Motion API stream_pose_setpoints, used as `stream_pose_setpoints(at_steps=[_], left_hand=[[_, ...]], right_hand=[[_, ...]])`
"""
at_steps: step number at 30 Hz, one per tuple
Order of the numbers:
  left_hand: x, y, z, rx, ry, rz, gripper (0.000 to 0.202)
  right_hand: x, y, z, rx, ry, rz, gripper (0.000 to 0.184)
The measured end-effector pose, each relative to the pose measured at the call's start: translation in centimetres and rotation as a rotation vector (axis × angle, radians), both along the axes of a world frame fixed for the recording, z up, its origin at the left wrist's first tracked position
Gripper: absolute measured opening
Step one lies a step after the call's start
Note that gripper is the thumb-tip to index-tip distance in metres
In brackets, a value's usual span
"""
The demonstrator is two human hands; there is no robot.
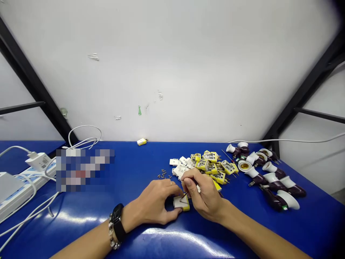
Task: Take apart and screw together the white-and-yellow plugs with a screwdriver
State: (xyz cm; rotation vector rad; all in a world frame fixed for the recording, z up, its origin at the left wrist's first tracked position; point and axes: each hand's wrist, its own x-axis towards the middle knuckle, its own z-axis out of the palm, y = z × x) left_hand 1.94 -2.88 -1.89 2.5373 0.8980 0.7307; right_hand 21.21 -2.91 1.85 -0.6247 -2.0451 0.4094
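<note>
My left hand rests on the blue table and grips a small white-and-yellow plug between thumb and fingers, its white face upward. In my right hand is a thin screwdriver, held tilted, its tip down on the plug's white face. Most of the handle is hidden by the fingers. Just beyond the hands lie several loose small screws. Beside them are white plug covers and a heap of open yellow plug halves with metal parts and pins showing.
Several dark lamp sockets with white rims lie at the right. One white-and-yellow plug sits near the wall. At the left are a power strip, a white adapter and loose cables. A patch beside them is blurred out.
</note>
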Motion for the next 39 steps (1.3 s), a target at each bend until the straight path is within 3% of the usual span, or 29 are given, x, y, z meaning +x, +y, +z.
stream_pose_setpoints(at_steps=[8,11,15,17,21,27,34,36,39], left_hand=[[-0.2,0.2,0.3,0.045,-0.033,-0.024,0.023],[-0.1,0.0,0.4,0.016,-0.072,-0.028,0.025],[0.2,-0.1,0.2,-0.042,-0.197,-0.007,0.01],[0.3,-0.2,0.1,-0.058,-0.225,0.0,0.015],[0.4,-0.2,0.0,-0.076,-0.174,0.013,0.017],[0.3,-0.1,0.1,-0.1,-0.14,0.015,0.015],[0.2,-0.3,0.3,-0.112,-0.168,0.012,0.013],[0.4,-0.4,0.3,-0.142,-0.218,0.01,0.016],[0.7,-0.3,-0.1,-0.156,-0.257,0.034,0.019]], right_hand=[[0.0,0.0,0.2,0.101,-0.057,-0.017,0.016],[0.0,0.1,0.4,0.051,-0.075,-0.005,0.018],[0.0,0.2,0.2,-0.038,-0.084,0.029,0.016],[0.0,0.2,0.0,-0.073,-0.071,0.037,0.014],[0.0,0.3,-0.2,-0.131,0.085,-0.034,0.016],[-0.1,-0.1,0.5,0.039,0.116,-0.154,0.005],[0.1,-0.6,2.2,-0.408,0.05,0.161,0.027],[0.3,-0.4,2.4,-0.446,0.045,0.181,0.032],[0.3,0.0,2.0,-0.357,0.091,0.104,0.025]])
